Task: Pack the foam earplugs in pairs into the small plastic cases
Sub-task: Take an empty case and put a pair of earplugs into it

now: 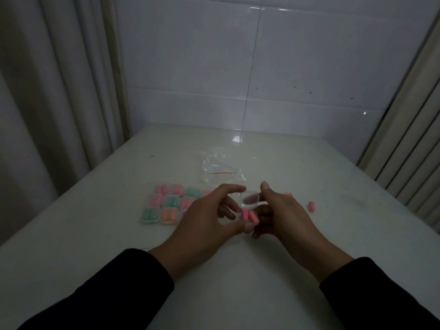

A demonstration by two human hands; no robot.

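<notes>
Both hands hold one small clear plastic case (248, 203) with its lid raised, above the white table (119, 234). My left hand (207, 215) grips its left side with thumb and fingers. My right hand (281, 210) pinches its right side. Two pink earplugs (247, 216) lie in the case's lower half. A loose pink earplug (311, 206) lies on the table to the right, and another pink earplug (287, 194) shows behind my right hand. Several filled cases (166, 206) with pink, green and orange plugs sit in rows to the left.
A crumpled clear plastic bag (221, 167) with a red strip lies behind the hands. A tiled wall (262, 79) closes the far table edge, curtains (47, 91) hang on the left, and a ribbed panel (409, 129) stands at the right.
</notes>
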